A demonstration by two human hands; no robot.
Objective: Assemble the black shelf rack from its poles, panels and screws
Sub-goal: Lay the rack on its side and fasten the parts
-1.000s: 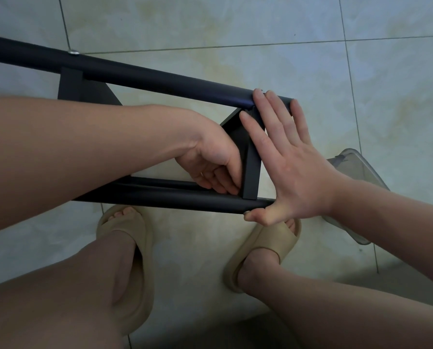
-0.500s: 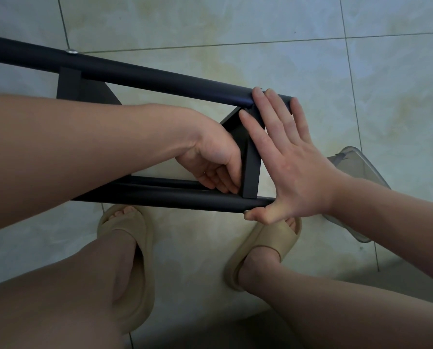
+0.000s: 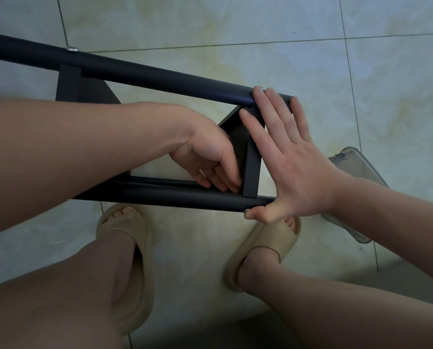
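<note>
both hands are at the end of the black shelf rack (image 3: 124,69), which runs from 9 o'clock to the centre over the tiled floor (image 3: 210,21). right hand (image 3: 296,167) is spread flat, fingers straight, against the rack's end: its fingertips (image 3: 260,96) press on the tip of the far pole (image 3: 160,74) and its thumb (image 3: 257,214) lies under the tip of the near pole (image 3: 172,197). left hand (image 3: 208,157) reaches in between the two poles, fingers curled, the tips touching the inner face of the end panel (image 3: 252,167) just above the near pole. those tips are blurred, and i cannot tell whether they pinch anything. at 10 o'clock a second panel (image 3: 68,84) meets the far pole, with a silver screw head (image 3: 72,49) on the pole just above it. two beige sandals (image 3: 268,238) stand on the floor at 6 o'clock, the toes partly under the near pole. a clear plastic container (image 3: 356,177) lies on the floor at 3 o'clock, partly hidden by the right forearm.
</note>
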